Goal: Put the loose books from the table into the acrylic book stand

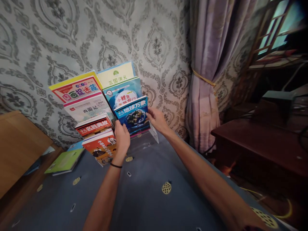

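A: Both hands are on one book. The left hand (122, 136) grips the lower left corner of the blue globe book (133, 115), fingers curled over its edge, and the right hand (157, 119) pinches its right edge near the top, thumb in front.

B: So where does that book sit?

A: In the front right slot of the clear tiered rack (146, 139), upright and leaning back a little. It lies between the two hands, held by both, with its bottom edge down in the slot as far as I can see.

B: And the rest of the rack?

A: Mostly full, I'd judge. Behind the globe book stand the fish book (121, 93) and the pale green book (115, 74). The left column holds the yellow-topped book (77, 86), the white book (88, 107), the red book (94, 125) and the orange book (102, 147).

B: Anything left out?

A: A green book (64, 161) lies flat on the blue patterned cloth (144, 199) covering the desk, left of the rack, well apart from either hand. It seems the last one loose; another may lie under it, but I cannot tell.
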A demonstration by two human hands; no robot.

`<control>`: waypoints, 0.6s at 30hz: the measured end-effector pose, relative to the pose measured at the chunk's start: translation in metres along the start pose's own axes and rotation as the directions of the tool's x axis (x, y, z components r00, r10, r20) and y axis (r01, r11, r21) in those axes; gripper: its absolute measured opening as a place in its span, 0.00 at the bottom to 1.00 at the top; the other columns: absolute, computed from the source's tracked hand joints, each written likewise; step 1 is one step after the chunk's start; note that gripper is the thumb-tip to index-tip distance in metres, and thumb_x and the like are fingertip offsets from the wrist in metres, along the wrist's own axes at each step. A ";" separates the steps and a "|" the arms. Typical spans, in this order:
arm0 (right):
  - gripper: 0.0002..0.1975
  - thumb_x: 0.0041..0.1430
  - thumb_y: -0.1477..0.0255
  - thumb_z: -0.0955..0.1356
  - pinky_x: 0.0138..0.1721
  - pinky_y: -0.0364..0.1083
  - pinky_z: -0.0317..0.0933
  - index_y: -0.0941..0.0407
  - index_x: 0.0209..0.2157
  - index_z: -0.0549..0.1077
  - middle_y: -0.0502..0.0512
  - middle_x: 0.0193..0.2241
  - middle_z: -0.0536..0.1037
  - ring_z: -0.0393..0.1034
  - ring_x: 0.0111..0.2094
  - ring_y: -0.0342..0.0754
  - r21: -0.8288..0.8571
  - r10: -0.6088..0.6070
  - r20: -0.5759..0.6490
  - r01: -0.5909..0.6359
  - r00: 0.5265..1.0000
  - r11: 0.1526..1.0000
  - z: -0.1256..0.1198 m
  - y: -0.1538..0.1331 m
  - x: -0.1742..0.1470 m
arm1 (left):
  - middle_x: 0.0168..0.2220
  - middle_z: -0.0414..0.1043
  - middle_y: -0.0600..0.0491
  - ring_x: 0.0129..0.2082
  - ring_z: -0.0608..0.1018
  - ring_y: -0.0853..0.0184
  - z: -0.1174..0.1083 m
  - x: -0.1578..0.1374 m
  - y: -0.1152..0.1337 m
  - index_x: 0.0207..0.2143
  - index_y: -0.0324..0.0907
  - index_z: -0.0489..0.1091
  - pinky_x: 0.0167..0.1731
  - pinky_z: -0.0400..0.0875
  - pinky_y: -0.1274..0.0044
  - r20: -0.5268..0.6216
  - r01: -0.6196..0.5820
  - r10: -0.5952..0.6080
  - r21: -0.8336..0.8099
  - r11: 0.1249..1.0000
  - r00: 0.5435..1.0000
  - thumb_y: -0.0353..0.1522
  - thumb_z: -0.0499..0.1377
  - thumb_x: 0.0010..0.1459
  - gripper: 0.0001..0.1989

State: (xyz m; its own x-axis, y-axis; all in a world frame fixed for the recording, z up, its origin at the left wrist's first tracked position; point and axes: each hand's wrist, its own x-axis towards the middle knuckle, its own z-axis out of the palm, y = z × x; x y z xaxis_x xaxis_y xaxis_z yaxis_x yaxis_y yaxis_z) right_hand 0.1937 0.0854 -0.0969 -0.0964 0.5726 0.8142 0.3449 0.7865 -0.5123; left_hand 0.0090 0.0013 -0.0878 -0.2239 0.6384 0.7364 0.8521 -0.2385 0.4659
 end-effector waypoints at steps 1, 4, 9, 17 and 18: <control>0.11 0.64 0.72 0.62 0.42 0.53 0.68 0.53 0.42 0.74 0.55 0.34 0.77 0.72 0.37 0.53 -0.016 -0.001 0.003 0.001 1.000 1.000 0.000 0.001 0.000 | 0.35 0.67 0.51 0.39 0.76 0.61 0.001 -0.001 0.000 0.40 0.43 0.59 0.44 0.73 0.68 0.003 0.004 -0.004 0.010 1.000 1.000 0.28 0.46 0.67 0.04; 0.09 0.61 0.73 0.62 0.42 0.53 0.67 0.54 0.40 0.73 0.56 0.35 0.76 0.70 0.38 0.54 -0.094 -0.008 0.000 0.008 1.000 0.996 -0.001 0.004 0.000 | 0.38 0.68 0.48 0.43 0.76 0.59 0.003 -0.004 0.001 0.39 0.43 0.59 0.46 0.72 0.66 0.020 0.012 -0.014 0.066 0.998 1.000 0.27 0.47 0.66 0.04; 0.08 0.56 0.76 0.64 0.42 0.53 0.65 0.55 0.38 0.71 0.58 0.37 0.73 0.69 0.39 0.54 -0.171 0.025 0.029 -0.019 0.999 0.985 -0.001 0.012 -0.001 | 0.45 0.67 0.40 0.46 0.76 0.55 0.006 -0.007 0.007 0.42 0.38 0.60 0.45 0.72 0.64 0.071 0.035 -0.049 0.190 0.981 0.996 0.24 0.48 0.64 0.06; 0.23 0.54 0.78 0.64 0.43 0.52 0.66 0.55 0.52 0.67 0.59 0.42 0.75 0.70 0.41 0.55 -0.201 0.042 -0.025 -0.046 0.999 0.978 0.006 0.014 -0.006 | 0.48 0.70 0.36 0.51 0.77 0.54 0.010 -0.013 0.014 0.54 0.34 0.57 0.46 0.72 0.66 0.057 0.035 -0.053 0.291 0.956 0.997 0.22 0.46 0.64 0.16; 0.22 0.54 0.78 0.64 0.44 0.53 0.66 0.55 0.52 0.67 0.60 0.42 0.74 0.70 0.41 0.55 -0.217 0.044 -0.020 -0.047 0.999 0.975 0.006 0.013 -0.006 | 0.49 0.71 0.35 0.53 0.76 0.53 0.011 -0.013 0.014 0.56 0.33 0.56 0.47 0.72 0.66 0.054 0.034 -0.054 0.317 0.948 0.997 0.22 0.46 0.65 0.17</control>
State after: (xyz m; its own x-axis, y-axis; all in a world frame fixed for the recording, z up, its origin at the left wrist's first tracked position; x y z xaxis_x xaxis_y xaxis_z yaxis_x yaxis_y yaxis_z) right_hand 0.1930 0.0939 -0.1100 -0.0628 0.6021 0.7959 0.5437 0.6894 -0.4787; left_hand 0.0289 -0.0029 -0.0963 -0.2440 0.6889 0.6826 0.9498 0.0277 0.3116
